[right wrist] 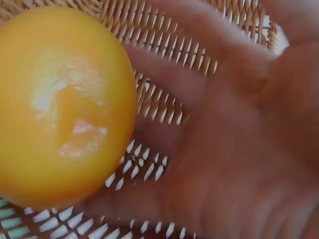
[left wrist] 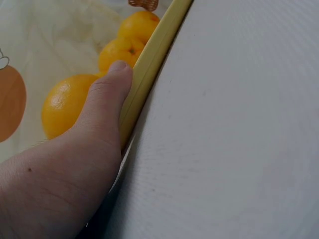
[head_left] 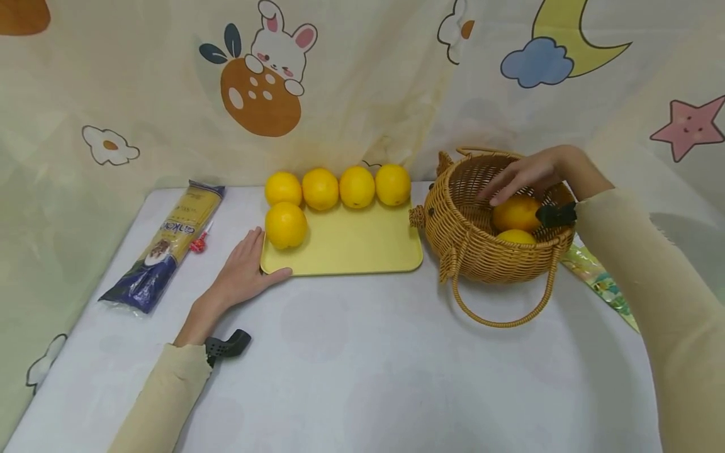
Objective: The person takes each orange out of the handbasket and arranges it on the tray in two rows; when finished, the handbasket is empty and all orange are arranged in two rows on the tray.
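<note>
My left hand [head_left: 242, 270] rests at the near left corner of a yellow tray [head_left: 362, 242], fingers along its left side. In the left wrist view, the thumb [left wrist: 112, 92] lies over the tray's rim. Several oranges [head_left: 320, 189] stand in a row at the tray's back, and another orange [head_left: 286, 225] sits in front at the left. My right hand [head_left: 535, 173] reaches into a wicker basket [head_left: 487, 258], its fingers loosely extended. Inside the basket are two oranges [head_left: 517, 212]. The right wrist view has one orange [right wrist: 65, 104] close beside the spread fingers, not gripped.
A blue and gold food packet [head_left: 170, 245] lies at the left, with a small red wrapped candy [head_left: 199, 243] beside it. A green patterned packet [head_left: 603, 283] sticks out behind the basket on the right. The basket's handle [head_left: 504, 324] hangs toward the front.
</note>
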`<state>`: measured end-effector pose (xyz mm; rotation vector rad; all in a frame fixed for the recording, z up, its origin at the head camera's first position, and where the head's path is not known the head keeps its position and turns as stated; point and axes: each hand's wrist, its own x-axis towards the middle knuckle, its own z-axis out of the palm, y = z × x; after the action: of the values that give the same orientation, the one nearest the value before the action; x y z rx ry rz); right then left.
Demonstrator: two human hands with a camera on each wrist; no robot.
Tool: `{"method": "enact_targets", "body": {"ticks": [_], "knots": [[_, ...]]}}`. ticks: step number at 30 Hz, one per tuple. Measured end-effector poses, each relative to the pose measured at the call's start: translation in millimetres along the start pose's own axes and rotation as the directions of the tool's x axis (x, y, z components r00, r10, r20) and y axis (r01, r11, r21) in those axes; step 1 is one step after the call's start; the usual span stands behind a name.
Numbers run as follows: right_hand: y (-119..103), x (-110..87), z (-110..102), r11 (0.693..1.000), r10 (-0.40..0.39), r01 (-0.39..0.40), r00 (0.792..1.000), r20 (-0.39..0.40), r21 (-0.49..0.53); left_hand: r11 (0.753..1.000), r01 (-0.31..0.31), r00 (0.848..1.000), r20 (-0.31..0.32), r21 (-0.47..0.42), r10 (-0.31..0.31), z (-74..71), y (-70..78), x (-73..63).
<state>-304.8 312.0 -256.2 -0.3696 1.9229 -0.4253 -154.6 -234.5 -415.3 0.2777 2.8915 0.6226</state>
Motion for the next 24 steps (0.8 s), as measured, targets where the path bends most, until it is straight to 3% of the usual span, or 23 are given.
{"method": "enact_targets", "body": {"ticks": [4, 8, 13, 24], "knots": [[4, 10.8, 1, 0.998, 0.048, -0.051, 0.997, 0.052, 0.049, 1.000, -0.005, 1.000, -0.003, 0.000, 0.005, 0.0, -1.1, -0.1], [8, 22.1, 3, 0.992, 0.035, -0.045, 0.995, 0.096, 0.114, 1.000, -0.014, 1.000, -0.009, -0.004, 0.014, 2.1, -2.0, -0.3], [8, 26.6, 5, 0.993, 0.015, -0.022, 0.998, 0.060, 0.114, 1.000, -0.014, 1.000, -0.013, -0.003, 0.014, 0.9, -1.5, -0.3], [10, 30.0, 5, 0.993, 0.056, -0.060, 0.997, 0.049, 0.102, 1.000, -0.014, 1.000, -0.002, 0.006, 0.014, -1.4, 0.4, 0.1]]}}
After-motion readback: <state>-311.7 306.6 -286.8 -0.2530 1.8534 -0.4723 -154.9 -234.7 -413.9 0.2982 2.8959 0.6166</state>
